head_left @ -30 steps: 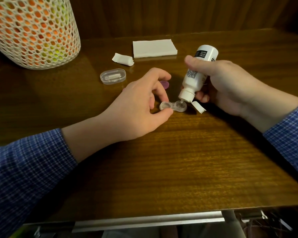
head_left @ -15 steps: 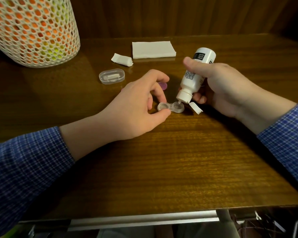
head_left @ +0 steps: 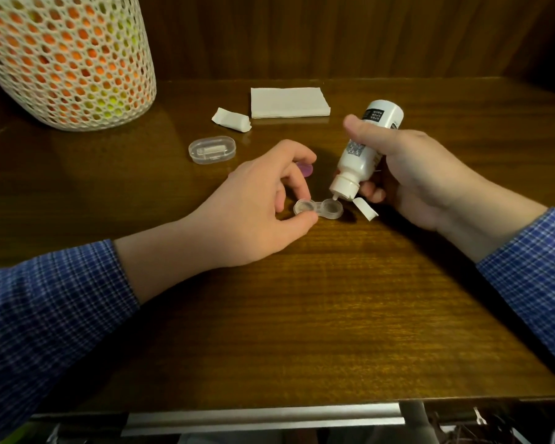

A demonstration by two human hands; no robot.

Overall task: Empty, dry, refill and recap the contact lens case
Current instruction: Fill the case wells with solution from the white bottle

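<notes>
The lens case (head_left: 318, 209) is lying open on the wooden surface (head_left: 302, 315), both of its round wells uncapped; whether liquid is sitting in them cannot be told. The left hand (head_left: 253, 200) is pinching the case's left well, its grip closing with thumb in front and a finger behind. The right hand (head_left: 407, 174) is wrapping its grip round a white bottle (head_left: 366, 145), tilting it nozzle-down so the tip is hanging just above the right well. The bottle's flip cap (head_left: 365, 208) is dangling open beside the case. A purple cap (head_left: 305, 169) is peeking out behind the left fingers. Farther back, a small clear box (head_left: 212, 149) is sitting closed with something pale inside. Near it a crumpled tissue (head_left: 231, 120) is lying beside a folded stack of tissues (head_left: 289, 102). At the far left a white mesh basket (head_left: 68, 59) is holding orange and yellow-green pieces.
</notes>
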